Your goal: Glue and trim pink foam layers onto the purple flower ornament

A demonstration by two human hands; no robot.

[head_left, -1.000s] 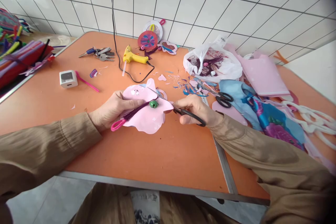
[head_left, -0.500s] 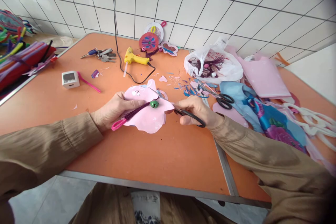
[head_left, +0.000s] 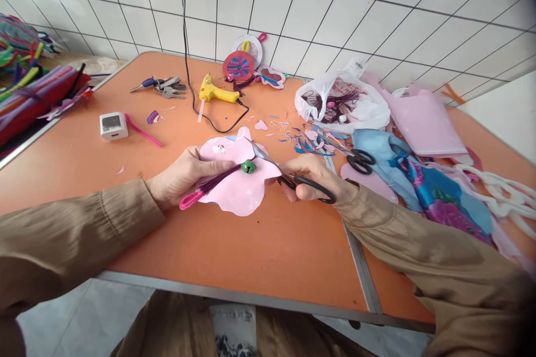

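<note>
My left hand (head_left: 180, 174) is closed on a pink scalloped cutout (head_left: 240, 196), thumb on top. On the cutout lie a green jingle bell (head_left: 248, 167) and a dark purple tassel (head_left: 218, 179); a bright pink loop (head_left: 191, 199) sticks out at the lower left. Black-handled scissors (head_left: 312, 185) are gripped in my right hand (head_left: 315, 175). Their blades point up and left across the cutout's right side, by a pointed flap of the pink sheet. Part of the blades is hidden by the material.
A yellow glue gun (head_left: 218, 93) with a black cord, keys (head_left: 161, 86) and a white charger block (head_left: 113, 126) lie on the orange table (head_left: 234, 251). Paper scraps (head_left: 312, 140), a second pair of scissors (head_left: 360, 162) and a white plastic bag (head_left: 372, 109) are to the right.
The scissor handles have swung slightly right and down, with more blade showing over the pink cutout. My left hand keeps its hold almost unmoved.
</note>
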